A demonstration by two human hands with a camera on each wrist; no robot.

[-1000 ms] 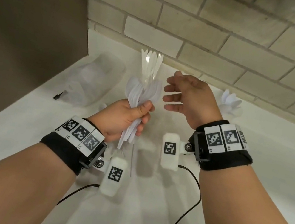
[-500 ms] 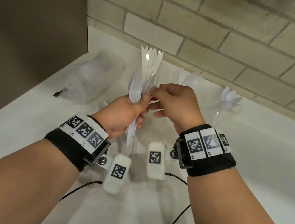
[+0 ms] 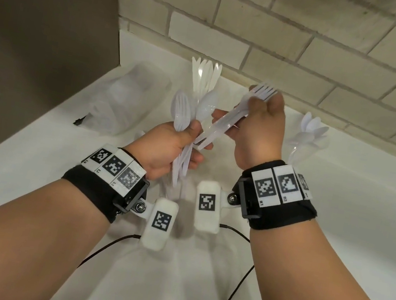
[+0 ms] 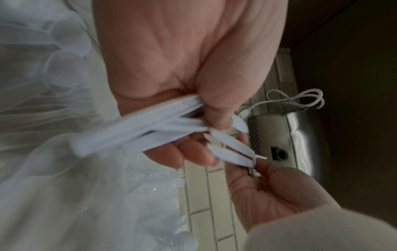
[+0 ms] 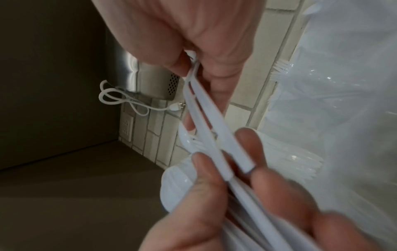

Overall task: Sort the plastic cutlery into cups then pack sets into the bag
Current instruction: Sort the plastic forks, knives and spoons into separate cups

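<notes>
Cutlery sorting is mid-way, by the look of it: the left hand [image 3: 165, 148] grips a mixed bunch [image 3: 189, 132] of spoons and other pieces upright over the counter [image 3: 341, 201], fingers and thumb curled round the handles. The right hand [image 3: 261, 132] pinches a fork [image 3: 235, 114] between thumb and fingertips, tines up toward the wall, handle end touching the bunch. Knives [image 3: 204, 77] already stand at the back, spoons [image 3: 308, 132] off to the right; both cups are clear and hard to make out. A clear bag [image 3: 131, 101] lies crumpled at left, apparently not packed yet. Left to do: finish the bunch, then pack the sets. Versus a second ago: the right hand was open and empty beside the bunch; half a second ago it closed on the bunch; now it has the fork pulled mostly free and angled up to the right.
</notes>
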